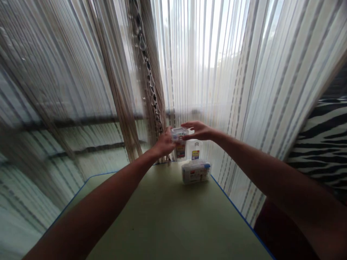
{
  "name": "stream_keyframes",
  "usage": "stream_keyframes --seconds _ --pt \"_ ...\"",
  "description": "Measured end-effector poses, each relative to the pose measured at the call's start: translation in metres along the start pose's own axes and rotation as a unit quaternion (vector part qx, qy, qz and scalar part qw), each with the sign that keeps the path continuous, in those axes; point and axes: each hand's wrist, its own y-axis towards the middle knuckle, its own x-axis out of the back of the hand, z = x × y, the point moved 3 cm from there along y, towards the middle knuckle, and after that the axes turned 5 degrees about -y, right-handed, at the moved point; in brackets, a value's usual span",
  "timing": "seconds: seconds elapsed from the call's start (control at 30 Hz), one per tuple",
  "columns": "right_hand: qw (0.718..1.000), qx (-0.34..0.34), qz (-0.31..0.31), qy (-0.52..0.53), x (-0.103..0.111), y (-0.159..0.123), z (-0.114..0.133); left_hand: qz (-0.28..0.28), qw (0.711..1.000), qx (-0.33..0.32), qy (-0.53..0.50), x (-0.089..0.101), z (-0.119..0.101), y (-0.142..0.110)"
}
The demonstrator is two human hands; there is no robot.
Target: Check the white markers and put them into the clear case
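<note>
At the far end of the table, my left hand (163, 143) is closed around the left side of a small clear plastic box (179, 130) with a lid. From the right, my right hand (200, 130) reaches over the same box, its thumb in front and its fingers along the top edge. Directly under it stands a clear container with a brown and red label (180, 151). Beside that is a clear container with a yellow label (195, 154). Nearer to me, a larger clear plastic box with a blue latch (195, 173) rests on the table. Blur hides their contents.
The pale green table (168, 220) has a blue edge and narrows away from me. Sheer striped curtains (206, 83) hang right behind the containers, with a beaded strand (149, 68) left of centre. Zebra-patterned fabric (320, 141) is at the right.
</note>
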Motion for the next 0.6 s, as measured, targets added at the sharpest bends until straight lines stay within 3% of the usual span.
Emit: stream_keyframes --seconds 0.13,0.27,0.6 --pt "0.980 -0.005 0.055 -0.189 -0.005 0.010 -0.007 -0.006 1.000 0.006 0.007 -0.010 0.021 0.000" --pt "0.948 -0.028 0.107 -0.298 -0.012 0.013 -0.010 0.006 1.000 0.013 0.009 -0.020 0.037 -0.001" --pt "0.918 -0.045 0.148 -0.364 -0.022 0.009 -0.024 0.020 0.999 0.035 0.035 -0.036 0.058 -0.009"
